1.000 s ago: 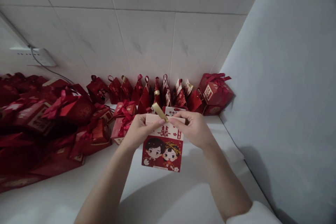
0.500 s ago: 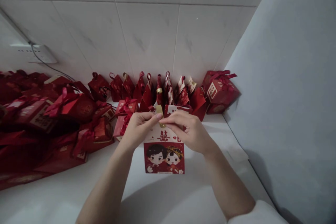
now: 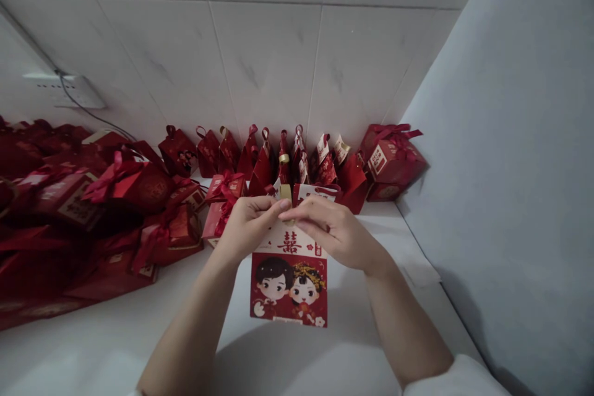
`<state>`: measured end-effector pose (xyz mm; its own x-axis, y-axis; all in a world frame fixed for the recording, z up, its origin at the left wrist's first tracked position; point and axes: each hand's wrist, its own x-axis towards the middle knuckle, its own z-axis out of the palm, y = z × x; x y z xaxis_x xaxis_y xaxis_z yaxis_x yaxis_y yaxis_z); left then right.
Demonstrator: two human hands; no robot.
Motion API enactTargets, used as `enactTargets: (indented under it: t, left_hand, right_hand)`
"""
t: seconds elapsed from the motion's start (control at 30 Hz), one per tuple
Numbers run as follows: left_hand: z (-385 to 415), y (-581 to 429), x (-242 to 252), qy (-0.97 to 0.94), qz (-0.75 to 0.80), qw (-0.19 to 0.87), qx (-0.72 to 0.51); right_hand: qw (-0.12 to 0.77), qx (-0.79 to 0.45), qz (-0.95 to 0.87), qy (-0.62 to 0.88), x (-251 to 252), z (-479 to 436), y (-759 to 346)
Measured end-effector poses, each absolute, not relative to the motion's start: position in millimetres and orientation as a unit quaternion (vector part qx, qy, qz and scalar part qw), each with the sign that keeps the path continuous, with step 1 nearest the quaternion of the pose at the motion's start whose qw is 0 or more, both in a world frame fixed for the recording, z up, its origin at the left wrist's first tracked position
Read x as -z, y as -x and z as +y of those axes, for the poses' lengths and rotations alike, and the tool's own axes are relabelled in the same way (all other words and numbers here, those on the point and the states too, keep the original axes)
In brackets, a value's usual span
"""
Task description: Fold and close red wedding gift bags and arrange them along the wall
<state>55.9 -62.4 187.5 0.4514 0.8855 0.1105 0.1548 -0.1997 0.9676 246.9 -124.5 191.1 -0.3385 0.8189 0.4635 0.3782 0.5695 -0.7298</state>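
A red-and-white wedding candy box [image 3: 288, 297] with a cartoon couple and a red double-happiness sign hangs upright below my hands, its front facing me. At its top stands a gold ribbon [image 3: 285, 192]. My left hand [image 3: 245, 226] is closed, thumb against fingers, pinching the ribbon from the left. From the right, my right hand [image 3: 336, 232] pinches at the ribbon's lower part with its fingertips. The fingertips of both hands nearly meet and hide the place where ribbon and box join.
Several small red boxes with ribbon loops [image 3: 284, 154] stand along the tiled wall behind my hands. Larger red boxes with bows [image 3: 134, 192] are piled on the left of the white table [image 3: 185, 315]. Two stacked red boxes [image 3: 394, 158] stand at the right corner.
The candy box's front has swung up slightly toward me, showing larger. Both hands keep their pinch at the ribbon, with the right fingertips shifted a little over it.
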Motion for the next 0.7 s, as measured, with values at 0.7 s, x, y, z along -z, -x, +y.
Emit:
enactTargets:
  t: [0.7]
  left_hand:
    - [-73.6, -44.8, -200.0, -0.809, 0.336, 0.370, -0.311]
  right_hand:
    - [0.481, -0.318, -0.651, 0.494, -187.1, -118.8, -245.3]
